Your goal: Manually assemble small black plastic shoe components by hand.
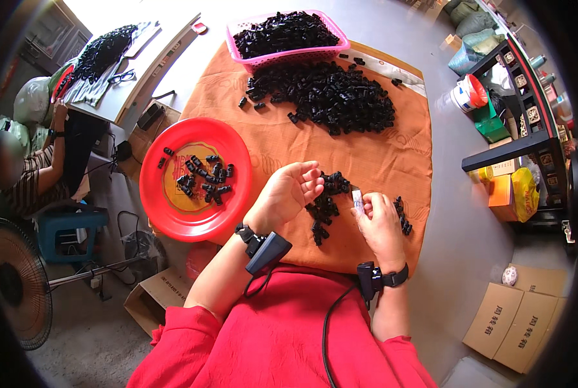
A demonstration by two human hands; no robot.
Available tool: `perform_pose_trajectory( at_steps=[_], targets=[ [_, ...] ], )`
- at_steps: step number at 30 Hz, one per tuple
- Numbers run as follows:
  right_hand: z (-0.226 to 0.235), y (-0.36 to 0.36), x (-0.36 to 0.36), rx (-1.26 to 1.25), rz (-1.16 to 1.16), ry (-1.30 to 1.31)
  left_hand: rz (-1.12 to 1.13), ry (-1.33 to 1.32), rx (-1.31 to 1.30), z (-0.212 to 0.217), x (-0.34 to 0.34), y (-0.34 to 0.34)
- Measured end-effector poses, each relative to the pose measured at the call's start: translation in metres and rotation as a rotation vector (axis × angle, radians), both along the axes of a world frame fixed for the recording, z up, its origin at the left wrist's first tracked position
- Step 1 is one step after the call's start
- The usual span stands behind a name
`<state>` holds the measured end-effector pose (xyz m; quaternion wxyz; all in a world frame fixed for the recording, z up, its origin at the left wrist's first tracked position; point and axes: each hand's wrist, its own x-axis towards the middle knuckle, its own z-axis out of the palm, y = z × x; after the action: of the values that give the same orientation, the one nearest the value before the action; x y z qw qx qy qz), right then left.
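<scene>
My left hand is over the orange cloth, palm turned partly up and fingers curled in; whatever they hold, if anything, is hidden. Beside those fingers a loose small pile of black plastic pieces lies on the cloth. My right hand is closed around a small tool with a whitish wrapped handle, its narrow tip pointing away from me toward the small pile. A few more black pieces lie just right of that hand. To the left, a red round plate carries several black pieces.
A large heap of black pieces covers the cloth's far part, in front of a full pink basket. At far left a person sits by another table. A fan, cardboard boxes and a dark rack surround the table.
</scene>
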<state>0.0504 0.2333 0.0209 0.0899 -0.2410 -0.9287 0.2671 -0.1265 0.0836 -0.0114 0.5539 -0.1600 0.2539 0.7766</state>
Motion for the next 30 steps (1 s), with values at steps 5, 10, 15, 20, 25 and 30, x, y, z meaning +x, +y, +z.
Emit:
perform_pose_trajectory(
  at_steps=[5, 10, 15, 20, 25, 30],
  targets=[
    [-0.007, -0.008, 0.000, -0.032, -0.061, -0.078, 0.005, 0.237, -0.189, 0.010, 0.004, -0.004],
    [-0.025, -0.003, 0.000, -0.040, -0.080, -0.025, -0.104, 0.647, -0.374, 0.031, 0.017, -0.012],
    [-0.032, 0.007, 0.000, -0.209, -0.112, 0.050, -0.417, 0.897, -0.451, 0.037, 0.018, -0.021],
    [-0.021, 0.012, -0.001, -0.793, -0.240, 0.216, -0.581, 1.623, -0.432, 0.034, 0.033, -0.029],
    [-0.001, 0.014, -0.003, -1.204, -0.280, 0.292, -0.740, 2.148, -0.304, 0.023, 0.050, -0.037],
    [0.002, 0.014, -0.001, -1.305, -0.336, 0.344, -0.764, 2.233, -0.334, 0.027, 0.051, -0.034]
  ],
)
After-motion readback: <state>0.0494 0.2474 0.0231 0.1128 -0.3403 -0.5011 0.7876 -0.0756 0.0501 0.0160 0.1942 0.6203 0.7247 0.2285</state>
